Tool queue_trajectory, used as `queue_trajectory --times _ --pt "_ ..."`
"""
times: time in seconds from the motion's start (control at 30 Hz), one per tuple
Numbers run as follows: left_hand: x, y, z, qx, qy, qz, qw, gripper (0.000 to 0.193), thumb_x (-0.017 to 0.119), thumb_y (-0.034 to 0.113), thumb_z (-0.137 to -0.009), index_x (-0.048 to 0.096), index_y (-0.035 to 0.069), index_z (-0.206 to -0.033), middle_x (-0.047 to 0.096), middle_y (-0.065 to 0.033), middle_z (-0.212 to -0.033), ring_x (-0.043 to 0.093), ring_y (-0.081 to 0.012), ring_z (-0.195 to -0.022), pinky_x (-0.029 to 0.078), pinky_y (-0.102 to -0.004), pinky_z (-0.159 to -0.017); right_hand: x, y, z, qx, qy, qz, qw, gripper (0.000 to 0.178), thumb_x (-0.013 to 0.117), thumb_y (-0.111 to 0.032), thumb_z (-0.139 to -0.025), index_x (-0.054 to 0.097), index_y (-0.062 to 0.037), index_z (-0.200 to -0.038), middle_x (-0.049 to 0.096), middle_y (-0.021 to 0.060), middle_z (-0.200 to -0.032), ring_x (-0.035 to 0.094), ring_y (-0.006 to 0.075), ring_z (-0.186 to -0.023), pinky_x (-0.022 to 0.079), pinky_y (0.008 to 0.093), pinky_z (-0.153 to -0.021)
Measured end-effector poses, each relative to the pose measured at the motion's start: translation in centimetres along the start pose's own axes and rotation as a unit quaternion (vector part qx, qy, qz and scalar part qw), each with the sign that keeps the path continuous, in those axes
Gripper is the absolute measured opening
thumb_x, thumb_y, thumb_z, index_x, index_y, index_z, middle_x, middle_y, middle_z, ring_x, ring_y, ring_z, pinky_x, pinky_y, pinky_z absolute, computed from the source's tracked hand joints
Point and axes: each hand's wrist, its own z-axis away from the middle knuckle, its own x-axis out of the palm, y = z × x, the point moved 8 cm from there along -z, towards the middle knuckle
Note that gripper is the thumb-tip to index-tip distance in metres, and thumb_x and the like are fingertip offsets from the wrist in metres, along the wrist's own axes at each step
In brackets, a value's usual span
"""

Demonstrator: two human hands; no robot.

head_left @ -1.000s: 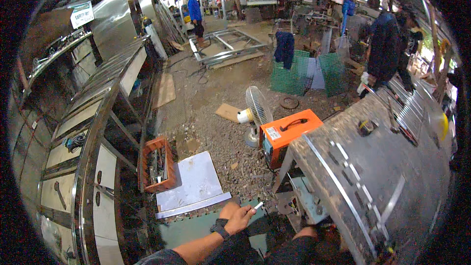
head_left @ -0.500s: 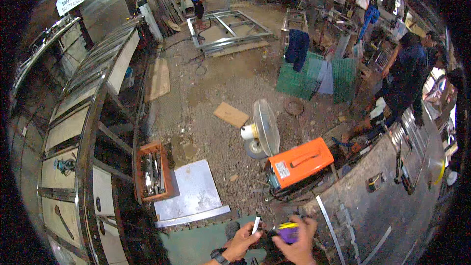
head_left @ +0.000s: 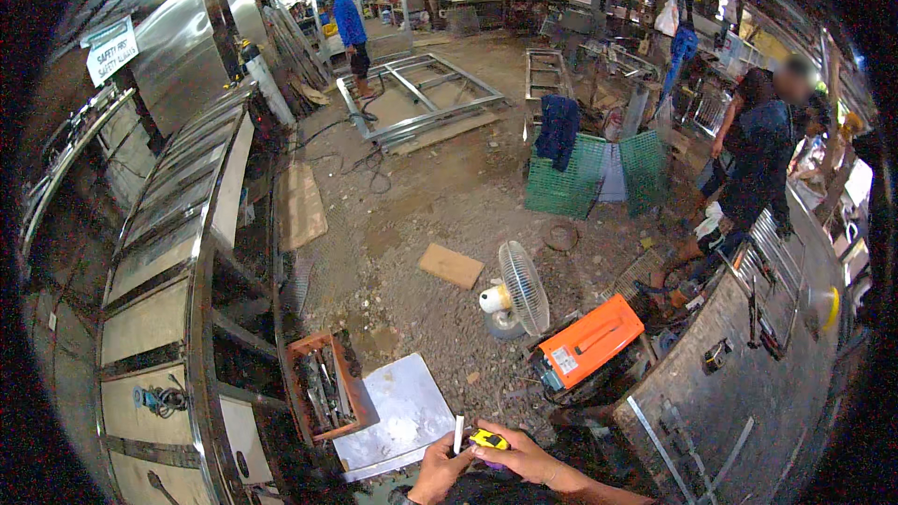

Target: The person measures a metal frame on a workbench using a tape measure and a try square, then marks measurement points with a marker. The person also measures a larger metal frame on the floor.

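Observation:
Low in the view my two hands are close together. My left hand (head_left: 438,473) is closed around a short, narrow white strip (head_left: 458,434), which stands upright out of its fingers. A yellow and purple tape measure (head_left: 490,440) is gripped in my right hand (head_left: 535,460), right beside the strip. Whether the tape measure touches the strip I cannot tell. Beyond the hands a white sheet (head_left: 398,407) lies on the ground.
An orange crate (head_left: 297,351) of metal pieces stands by the sheet. Ahead right are a floor fan (head_left: 526,288) and an orange machine (head_left: 591,341). A metal-topped table (head_left: 687,402) is at right; a long rack (head_left: 187,318) runs along the left. Two people stand farther off.
My view has tipped up, so the surroundings sit lower. My hands have come together, bringing the tape measure next to the white strip.

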Motion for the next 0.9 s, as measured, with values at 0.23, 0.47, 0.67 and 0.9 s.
queue_trajectory --times 0.23,0.47,0.67,0.9 --pt "-3.6 4.2 -6.7 -0.041 -0.033 -0.168 0.984 0.026 0.081 0.016 -0.089 0.071 0.002 -0.108 0.069 -0.0013 -0.093 0.06 -0.0098 -0.082 0.049 -0.0263 -0.072 0.0 -2.5 -6.8 -0.154 -0.043 0.279 0.947 0.098 0.07 -0.053 -0.095 0.023 0.0003 -0.162 0.05 0.0278 -0.148 0.052 0.0378 -0.134 0.041 0.0436 -0.112" --pt "-15.3 14.9 -21.6 0.008 0.03 -0.036 0.999 0.021 0.079 0.015 -0.086 0.064 0.005 -0.096 0.059 0.0017 -0.073 0.049 -0.0073 -0.057 0.036 -0.0245 -0.05 -5.6 -4.6 -20.0 -0.12 -0.108 0.224 0.961 0.087 0.064 -0.055 -0.099 0.031 -0.0011 -0.159 0.051 0.0237 -0.147 0.049 0.0338 -0.136 0.039 0.0449 -0.114" --pt "-41.2 36.3 -32.8 0.217 0.31 0.175 0.909 0.009 0.064 0.015 -0.095 0.057 0.014 -0.089 0.049 0.0036 -0.068 0.049 -0.0097 -0.053 0.043 -0.0283 -0.045 -21.5 -2.1 -27.7 0.081 -0.083 0.305 0.945 0.077 0.072 -0.051 -0.095 0.045 -0.0082 -0.153 0.058 0.0087 -0.134 0.058 0.019 -0.113 0.05 0.035 -0.096" --pt "-58.3 45.1 -45.2 0.183 0.391 0.174 0.885 0.024 0.072 0.033 -0.096 0.059 0.014 -0.088 0.051 0.003 -0.07 0.048 -0.0083 -0.054 0.034 -0.0247 -0.042 -31.3 -7.5 -32.4 0.218 -0.153 0.166 0.949 0.066 0.075 -0.052 -0.092 0.057 -0.0161 -0.146 0.063 0.0037 -0.126 0.059 0.0153 -0.103 0.052 0.0307 -0.083"
